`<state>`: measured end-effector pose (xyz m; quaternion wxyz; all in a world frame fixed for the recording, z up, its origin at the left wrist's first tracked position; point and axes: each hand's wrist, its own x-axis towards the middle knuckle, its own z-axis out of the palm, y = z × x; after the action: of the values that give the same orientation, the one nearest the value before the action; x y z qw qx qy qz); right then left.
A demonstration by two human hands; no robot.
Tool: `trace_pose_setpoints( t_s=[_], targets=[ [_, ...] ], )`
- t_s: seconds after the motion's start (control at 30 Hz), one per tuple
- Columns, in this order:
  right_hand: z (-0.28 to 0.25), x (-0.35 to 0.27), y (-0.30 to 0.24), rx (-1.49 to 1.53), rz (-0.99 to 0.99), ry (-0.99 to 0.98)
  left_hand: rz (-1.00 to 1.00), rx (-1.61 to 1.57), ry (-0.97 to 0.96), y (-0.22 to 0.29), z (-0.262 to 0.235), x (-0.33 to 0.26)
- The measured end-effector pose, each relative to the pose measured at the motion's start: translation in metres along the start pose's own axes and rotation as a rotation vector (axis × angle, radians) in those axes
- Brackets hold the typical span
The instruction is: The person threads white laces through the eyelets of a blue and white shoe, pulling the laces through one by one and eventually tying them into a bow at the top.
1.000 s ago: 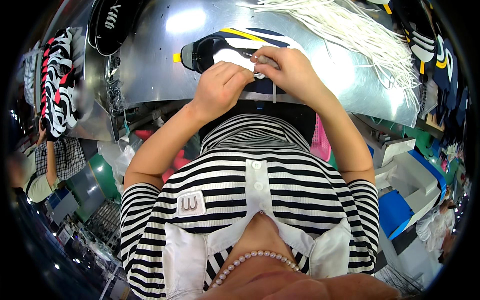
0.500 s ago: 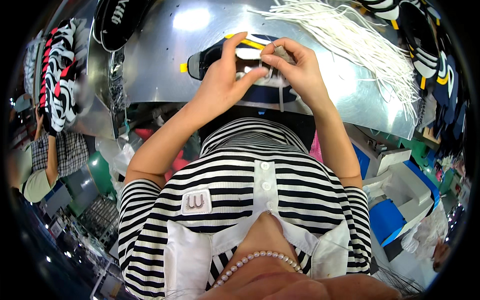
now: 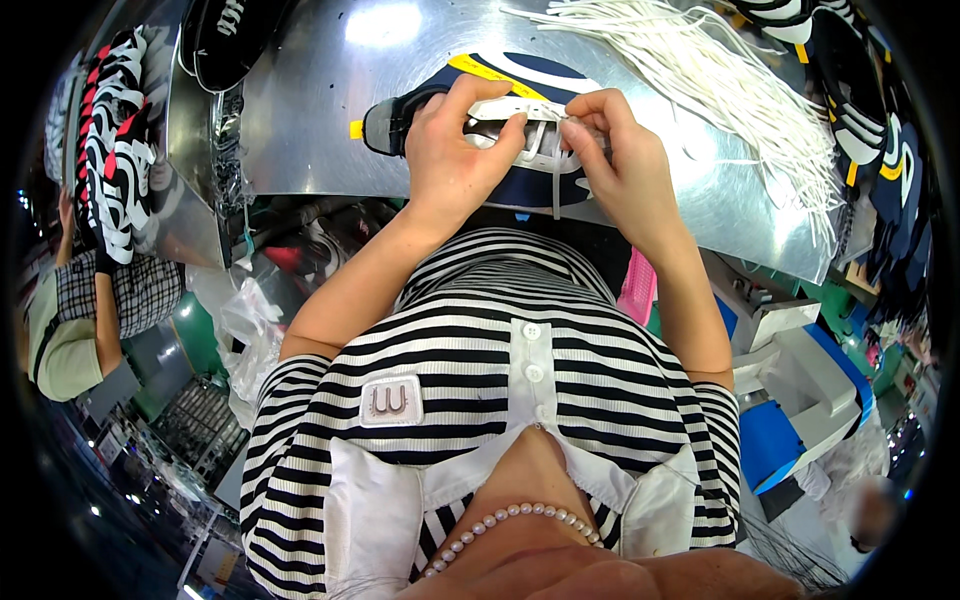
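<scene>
A navy shoe upper (image 3: 520,190) with white trim and a yellow strip lies sideways on the metal table in front of me. My left hand (image 3: 448,158) is closed on its white eyelet edge, with thumb and index finger on either side of the opening. At the other end of the eyelet row, my right hand (image 3: 628,158) pinches a white shoelace, its fingertips close against the eyelets. Part of that shoelace (image 3: 557,188) crosses the opening and hangs down over the near side. What lies right under my right fingertips is hidden.
A large bundle of white shoelaces (image 3: 720,90) spreads over the right of the metal table (image 3: 310,130). A black shoe (image 3: 225,45) is at the far left. More navy uppers (image 3: 890,170) hang at the right edge. Black-white-red shoe parts (image 3: 115,150) are stacked left, near another person (image 3: 75,330).
My left hand has lowered its raised index finger onto the eyelet edge. My right hand has shifted slightly right and toward me, and the upper has moved a little left.
</scene>
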<state>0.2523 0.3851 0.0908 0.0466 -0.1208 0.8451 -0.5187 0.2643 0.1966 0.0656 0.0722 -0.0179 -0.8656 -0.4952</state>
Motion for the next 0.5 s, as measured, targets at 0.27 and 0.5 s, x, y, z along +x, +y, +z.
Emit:
trace_pose_setpoints(
  t_s=[0.27, 0.5],
  targets=[
    [-0.002, 0.010, 0.000, -0.241, -0.218, -0.033, 0.051, 0.100, 0.023, 0.002, -0.001, -0.003],
    [0.010, 0.017, -0.006, -0.433, -0.176, -0.089, 0.239, 0.270, -0.004, 0.007, -0.005, -0.012]
  ],
)
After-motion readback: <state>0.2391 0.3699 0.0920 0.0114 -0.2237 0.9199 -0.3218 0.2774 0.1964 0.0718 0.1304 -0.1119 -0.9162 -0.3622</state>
